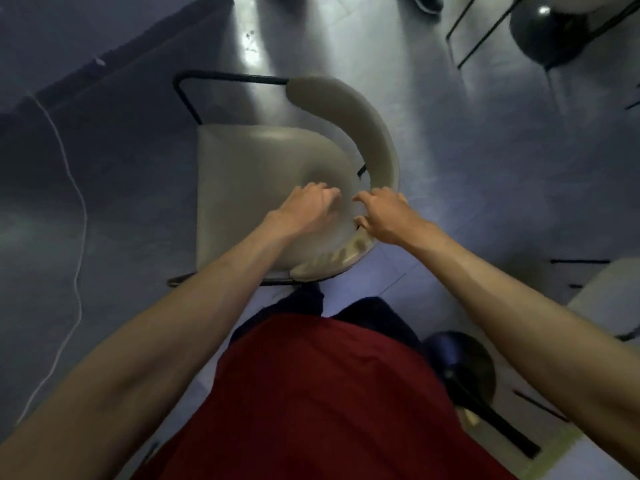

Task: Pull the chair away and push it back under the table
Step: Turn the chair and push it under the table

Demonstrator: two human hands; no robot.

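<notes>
A beige padded chair [256, 174] with a curved backrest [363, 126] and a black metal frame [188, 98] stands on the floor right in front of me, seen from above. My left hand [304, 211] hovers over the rear of the seat with its fingers loosely curled and nothing in them. My right hand [382, 216] is at the backrest's near curve, fingers apart, covering part of the pad. I see no firm grip. My red shirt and dark trousers fill the bottom of the view. No table is clearly in view.
A white cable [74, 174] snakes over the darker floor on the left. A black ball [547, 32] and thin black frame legs [485, 29] are at top right. Another pale seat [609, 299] sits at the right edge, a dark round stool [460, 365] beside my right leg.
</notes>
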